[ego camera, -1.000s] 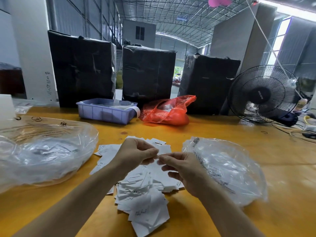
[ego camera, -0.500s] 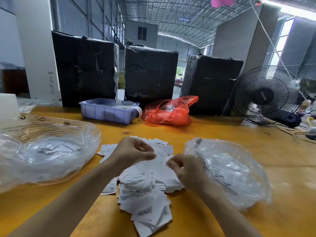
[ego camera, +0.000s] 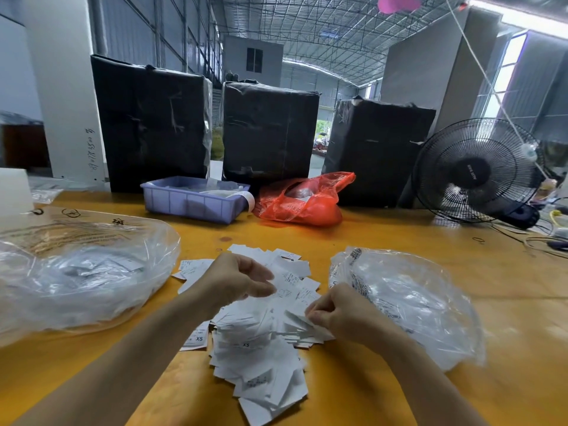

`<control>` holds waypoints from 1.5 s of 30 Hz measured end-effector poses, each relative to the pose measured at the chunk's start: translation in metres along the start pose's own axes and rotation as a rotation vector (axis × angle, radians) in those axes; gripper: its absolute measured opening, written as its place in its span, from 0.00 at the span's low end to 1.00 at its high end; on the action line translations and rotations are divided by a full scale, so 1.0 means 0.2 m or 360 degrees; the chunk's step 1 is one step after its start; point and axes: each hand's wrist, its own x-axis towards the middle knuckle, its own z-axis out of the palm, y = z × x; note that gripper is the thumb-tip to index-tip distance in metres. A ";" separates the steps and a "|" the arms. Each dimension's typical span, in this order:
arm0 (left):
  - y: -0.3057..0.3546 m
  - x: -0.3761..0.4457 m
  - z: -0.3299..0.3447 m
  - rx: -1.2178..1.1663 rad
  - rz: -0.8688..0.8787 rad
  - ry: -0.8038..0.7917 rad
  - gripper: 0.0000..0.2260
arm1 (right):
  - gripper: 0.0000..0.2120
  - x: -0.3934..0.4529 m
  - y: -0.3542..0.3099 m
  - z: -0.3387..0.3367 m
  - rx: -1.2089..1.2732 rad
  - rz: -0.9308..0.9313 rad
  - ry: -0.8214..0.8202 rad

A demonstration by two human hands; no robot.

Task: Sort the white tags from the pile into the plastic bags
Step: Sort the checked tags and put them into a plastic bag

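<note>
Mid-sort. Pile of white tags (ego camera: 261, 342) lay on the yellow surface (ego camera: 384, 238), between two clear plastic bags: left bag (ego camera: 83, 272), right bag (ego camera: 408, 305). Right hand (ego camera: 335, 313) pinched a tag at the pile's right edge. Left hand (ego camera: 236, 279) hovered above the pile, fingers loosely curled, grip on nothing visible. Next, likely: lift that tag clear, read its size, drop it in the matching bag.

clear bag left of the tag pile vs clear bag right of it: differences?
The left bag looks larger and puffed up; the right bag looks smaller and lies flatter. The left bag sits apart from both hands; the right bag lies right beside the right hand. The left bag runs out of the frame's left edge; the right bag is fully in view. Both are clear plastic with printing, hold white tags, and flank the tag pile on the yellow table.
</note>
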 end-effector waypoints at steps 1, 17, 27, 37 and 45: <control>0.00 0.00 0.00 0.0010 -0.0007 -0.0002 0.08 | 0.12 0.00 0.00 0.00 -0.0010 0.0007 0.0020; -0.01 0.01 0.01 -0.0020 0.0022 0.0000 0.05 | 0.19 0.00 -0.05 0.07 -0.0553 -0.0115 0.0260; -0.01 0.00 0.02 -0.0016 0.0049 -0.0024 0.05 | 0.17 0.01 -0.01 0.09 -0.0206 -0.0056 0.0253; -0.01 0.00 0.03 0.0000 0.0058 -0.0031 0.05 | 0.25 0.05 0.02 0.12 -0.0254 -0.0205 0.0021; -0.03 0.01 0.03 0.0032 0.0062 -0.0052 0.05 | 0.21 0.08 0.05 0.08 -0.0222 -0.0156 -0.0169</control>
